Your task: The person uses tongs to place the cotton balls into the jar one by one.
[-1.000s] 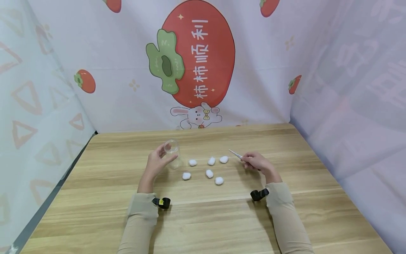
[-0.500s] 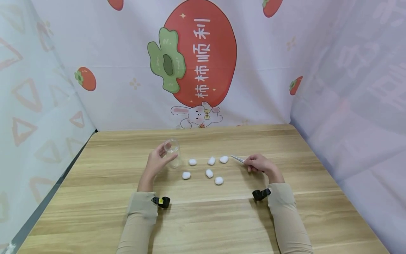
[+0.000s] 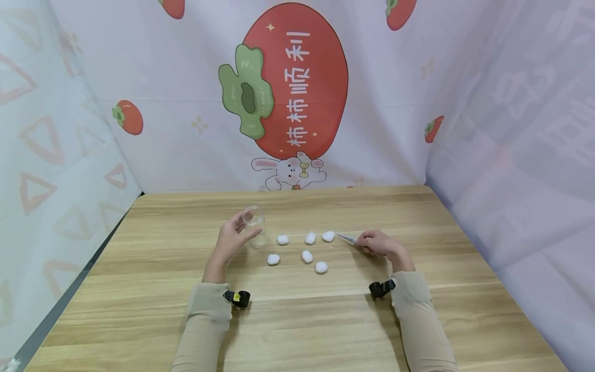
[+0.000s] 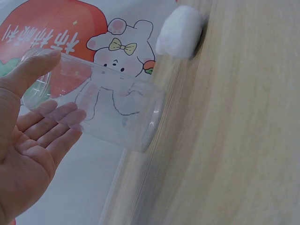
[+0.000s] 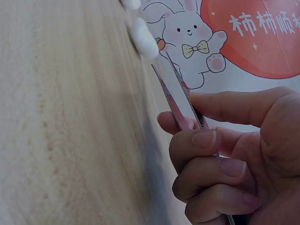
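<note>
My left hand (image 3: 232,237) grips a clear plastic jar (image 3: 257,235) near its rim, thumb on one side and fingers on the other. In the left wrist view the jar (image 4: 117,105) has nothing visible inside. My right hand (image 3: 378,244) holds metal tweezers (image 3: 346,238) between thumb and fingers. The right wrist view shows the tweezers' (image 5: 169,96) two tips spread apart, with nothing between them. Those tips point at the rightmost white cotton ball (image 3: 328,236), close to it. Several more cotton balls, such as this one (image 3: 307,256), lie scattered between the hands.
The wooden table (image 3: 297,330) carries everything. Behind it hangs a white curtain (image 3: 186,150) printed with persimmons and a rabbit; similar sheets close off both sides. A small black camera (image 3: 381,288) sits at each wrist.
My right hand first drew back slightly to the right and down, then brought the tweezers' tips leftward toward the rightmost cotton ball. The left hand and jar have stayed in place.
</note>
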Demonstrator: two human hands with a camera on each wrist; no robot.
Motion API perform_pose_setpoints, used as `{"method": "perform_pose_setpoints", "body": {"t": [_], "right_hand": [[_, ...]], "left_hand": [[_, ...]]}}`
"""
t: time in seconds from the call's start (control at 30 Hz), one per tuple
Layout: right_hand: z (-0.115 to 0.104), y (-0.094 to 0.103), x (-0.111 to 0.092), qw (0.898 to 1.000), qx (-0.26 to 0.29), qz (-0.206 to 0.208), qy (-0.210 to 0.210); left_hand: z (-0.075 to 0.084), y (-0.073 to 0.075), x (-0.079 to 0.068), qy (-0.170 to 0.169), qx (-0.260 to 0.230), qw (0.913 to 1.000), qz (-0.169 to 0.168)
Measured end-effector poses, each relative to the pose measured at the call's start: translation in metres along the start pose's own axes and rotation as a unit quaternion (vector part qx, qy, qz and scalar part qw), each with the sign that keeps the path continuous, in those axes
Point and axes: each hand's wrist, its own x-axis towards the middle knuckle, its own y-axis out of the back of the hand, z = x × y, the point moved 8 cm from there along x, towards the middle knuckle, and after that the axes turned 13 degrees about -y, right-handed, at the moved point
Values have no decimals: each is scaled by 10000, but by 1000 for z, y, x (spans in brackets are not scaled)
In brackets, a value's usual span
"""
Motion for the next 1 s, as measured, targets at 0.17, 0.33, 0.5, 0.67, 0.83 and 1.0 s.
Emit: {"method": "perform_pose_setpoints", "body": {"t": [0.17, 0.33, 0.5, 0.67, 0.83, 1.0], "right_hand": [[1, -3, 3, 10000, 50, -23, -32], [2, -7, 5, 9999, 126, -56, -75], [0, -10, 7, 9999, 96, -64, -10], [-2, -13, 9, 10000, 89, -26, -5], [-4, -15, 11, 9999, 104, 47, -47], [-5, -16, 12, 9997, 202, 105, -2]], "left_hand": [[18, 0, -3, 26, -14, 10000, -62], [30, 0, -6, 21, -34, 10000, -74], [30, -1, -7, 24, -101, 9999, -57], [30, 0, -6, -3, -101, 9999, -63], [5, 0, -1, -148, -24, 9999, 31], [0, -1, 0, -39, -82, 9999, 55]]}}
